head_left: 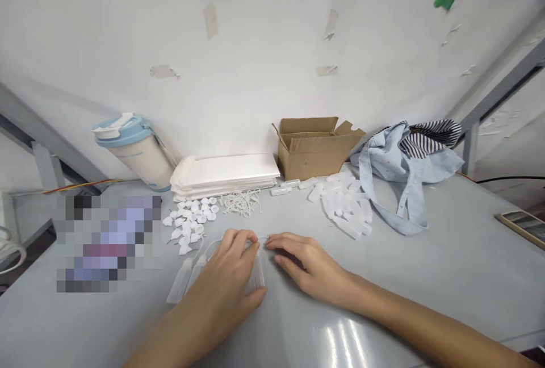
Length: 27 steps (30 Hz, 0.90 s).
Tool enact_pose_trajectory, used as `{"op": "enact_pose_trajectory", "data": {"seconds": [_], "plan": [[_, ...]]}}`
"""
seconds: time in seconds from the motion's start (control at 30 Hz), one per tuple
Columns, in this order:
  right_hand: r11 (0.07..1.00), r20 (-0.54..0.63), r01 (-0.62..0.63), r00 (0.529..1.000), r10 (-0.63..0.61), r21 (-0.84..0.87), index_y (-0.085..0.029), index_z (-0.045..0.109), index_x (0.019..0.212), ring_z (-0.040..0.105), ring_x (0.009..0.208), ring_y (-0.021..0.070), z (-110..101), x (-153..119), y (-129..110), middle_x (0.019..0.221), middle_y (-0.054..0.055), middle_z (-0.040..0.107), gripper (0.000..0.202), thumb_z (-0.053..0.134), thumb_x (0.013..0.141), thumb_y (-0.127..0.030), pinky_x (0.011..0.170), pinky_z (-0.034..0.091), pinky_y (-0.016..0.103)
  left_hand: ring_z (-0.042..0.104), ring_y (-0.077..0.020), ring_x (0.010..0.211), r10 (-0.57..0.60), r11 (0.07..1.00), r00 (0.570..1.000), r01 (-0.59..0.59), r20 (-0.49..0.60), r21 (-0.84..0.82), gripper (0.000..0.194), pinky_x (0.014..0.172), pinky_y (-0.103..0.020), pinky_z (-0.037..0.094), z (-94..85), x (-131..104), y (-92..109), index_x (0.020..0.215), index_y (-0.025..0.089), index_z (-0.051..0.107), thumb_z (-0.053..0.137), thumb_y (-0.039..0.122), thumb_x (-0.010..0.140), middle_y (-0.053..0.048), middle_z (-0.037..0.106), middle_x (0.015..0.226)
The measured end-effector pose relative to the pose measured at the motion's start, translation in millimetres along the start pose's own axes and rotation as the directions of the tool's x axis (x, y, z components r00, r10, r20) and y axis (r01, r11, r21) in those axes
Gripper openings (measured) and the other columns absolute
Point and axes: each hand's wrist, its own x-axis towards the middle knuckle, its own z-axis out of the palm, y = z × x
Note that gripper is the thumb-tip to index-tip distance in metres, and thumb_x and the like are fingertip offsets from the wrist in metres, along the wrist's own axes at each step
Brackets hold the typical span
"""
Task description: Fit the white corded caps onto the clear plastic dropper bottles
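Several translucent plastic bottles lie side by side at the near middle of the table, with thin white cords at their tops. My left hand covers part of this row, its fingers and thumb curled round a bottle at the right end. Just to the right, my right hand has its fingertips together near that bottle's top, by a short piece of white cord. What lies between those fingertips is too small to make out. White caps are scattered beyond my left hand.
Behind are white elastic loops, stacked white envelopes, a cardboard box and a pile of bottles. A tumbler stands back left; a blue cloth bag and phone are at right.
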Motion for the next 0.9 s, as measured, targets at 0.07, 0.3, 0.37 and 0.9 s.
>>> {"op": "enact_pose_trajectory", "data": {"seconds": [0.07,0.3,0.37,0.9], "plan": [[1.000,-0.004,0.017,1.000,-0.017,-0.001,-0.010,0.063,0.111,0.062,0.103,0.0199,0.9,-0.7,-0.6,0.110,0.013,0.066,0.028,0.046,0.090,-0.011,0.093,0.049,0.033,0.041,-0.0297,0.115,-0.005,1.000,1.000,0.005,0.020,0.000,0.034,0.098,-0.046,0.044,-0.9,0.4,0.9,0.106,0.016,0.059,0.057,0.019,0.073,-0.011,0.051,0.120],[0.998,0.048,0.058,0.997,-0.056,-0.032,-0.009,0.062,0.112,0.060,0.105,0.0208,3.4,-3.6,-3.4,0.108,0.013,0.066,0.029,0.046,0.088,-0.008,0.093,0.049,0.034,0.039,-0.0300,0.118,-0.003,1.000,0.998,0.002,0.063,0.019,0.036,0.101,-0.047,0.040,-1.4,-0.9,2.4,0.111,0.014,0.060,0.056,0.022,0.076,-0.012,0.051,0.122],[0.998,0.058,0.061,0.997,-0.059,-0.029,-0.009,0.062,0.111,0.059,0.105,0.0205,3.8,-4.6,-3.7,0.108,0.013,0.066,0.028,0.046,0.088,-0.008,0.094,0.048,0.033,0.038,-0.0298,0.119,-0.002,1.000,0.998,0.001,0.066,0.014,0.037,0.102,-0.047,0.039,-0.5,-1.3,1.7,0.112,0.014,0.060,0.056,0.022,0.076,-0.012,0.051,0.123],[0.997,0.089,0.046,0.995,-0.040,-0.063,-0.012,0.060,0.111,0.056,0.107,0.0231,4.2,-6.2,-1.9,0.110,0.013,0.064,0.028,0.061,0.083,-0.015,0.095,0.048,0.038,0.038,-0.0305,0.121,0.027,0.999,0.999,-0.028,0.028,0.022,0.036,0.102,-0.047,0.040,1.4,-3.2,-3.4,0.107,0.016,0.060,0.056,0.018,0.072,-0.011,0.052,0.123]]}}
